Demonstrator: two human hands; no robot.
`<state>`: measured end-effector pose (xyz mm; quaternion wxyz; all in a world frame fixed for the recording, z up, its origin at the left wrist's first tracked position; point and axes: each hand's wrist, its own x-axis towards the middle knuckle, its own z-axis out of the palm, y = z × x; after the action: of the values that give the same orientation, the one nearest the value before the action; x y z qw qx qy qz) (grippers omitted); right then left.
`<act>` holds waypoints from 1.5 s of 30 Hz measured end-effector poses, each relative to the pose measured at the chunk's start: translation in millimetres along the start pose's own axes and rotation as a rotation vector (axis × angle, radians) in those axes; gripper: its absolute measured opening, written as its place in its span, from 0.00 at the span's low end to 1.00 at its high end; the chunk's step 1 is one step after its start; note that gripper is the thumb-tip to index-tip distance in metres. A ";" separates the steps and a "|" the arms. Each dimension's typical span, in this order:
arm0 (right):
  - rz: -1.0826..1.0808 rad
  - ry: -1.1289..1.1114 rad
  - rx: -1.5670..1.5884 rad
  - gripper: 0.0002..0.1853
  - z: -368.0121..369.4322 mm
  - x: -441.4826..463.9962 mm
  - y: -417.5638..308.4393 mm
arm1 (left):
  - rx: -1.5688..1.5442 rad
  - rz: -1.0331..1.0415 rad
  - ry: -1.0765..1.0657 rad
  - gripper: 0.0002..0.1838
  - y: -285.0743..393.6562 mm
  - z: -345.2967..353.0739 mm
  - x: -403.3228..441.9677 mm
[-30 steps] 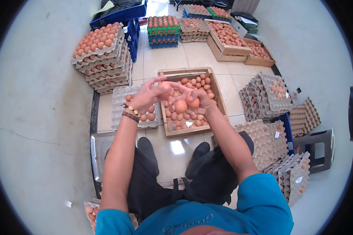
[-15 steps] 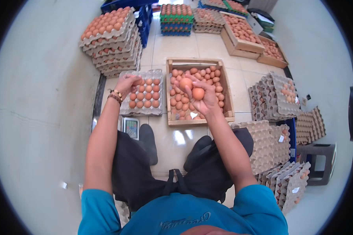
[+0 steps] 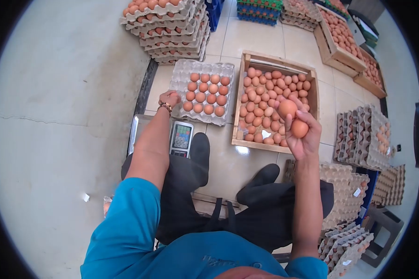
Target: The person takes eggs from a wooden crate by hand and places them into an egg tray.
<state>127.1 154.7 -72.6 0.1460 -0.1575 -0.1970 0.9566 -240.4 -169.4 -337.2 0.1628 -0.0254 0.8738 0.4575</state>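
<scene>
Two brown eggs rest in my right hand [image 3: 306, 139], one egg [image 3: 287, 109] at the fingertips and another egg [image 3: 299, 129] nearer the palm. That hand is above the right side of a wooden crate [image 3: 275, 146] holding many loose eggs [image 3: 266, 100]. My left hand [image 3: 171, 97], a beaded bracelet at its wrist, is at the left edge of a grey egg tray [image 3: 181, 74]. Its fingers are curled; whether they grip anything is hidden. Rows of brown eggs [image 3: 200, 97] sit in the tray, with bare cups along its left and top sides.
A digital scale [image 3: 181, 136] is by my left knee. Tall stacks of filled egg trays stand at the far left [image 3: 172, 35] and right [image 3: 361, 137]. More egg crates [image 3: 335, 53] are at the back right. A grey stool [image 3: 381, 232] stands lower right.
My left hand has drawn back from over the tray to its left edge. My right hand still holds both eggs. The whole view has shifted, moving the scene rightward.
</scene>
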 end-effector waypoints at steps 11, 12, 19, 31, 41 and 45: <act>-0.055 0.122 -0.160 0.24 -2.6 8.8 8.5 | 0.335 0.132 0.058 0.27 2.0 0.8 -38.7; -0.054 0.128 -0.170 0.24 -4.4 9.0 8.7 | 0.347 0.129 0.055 0.26 2.8 0.1 -40.6; -0.001 0.070 -0.245 0.22 -6.8 14.3 25.4 | 0.415 0.152 0.203 0.14 48.9 1.2 -44.9; 0.156 0.072 -0.410 0.23 9.6 10.6 54.5 | 0.241 0.807 -0.949 0.29 293.5 -2.1 -257.8; 0.216 0.072 -0.116 0.31 3.2 12.5 59.1 | -0.247 0.552 -0.977 0.30 280.1 -18.2 -247.1; 0.150 -0.041 -0.033 0.25 11.0 13.0 60.1 | -0.522 0.451 -0.907 0.29 306.1 -36.1 -255.2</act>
<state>98.4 102.7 -91.6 0.0672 -0.1545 -0.2036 0.9645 -67.7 -47.7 2.6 0.4082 0.3215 0.5582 0.6468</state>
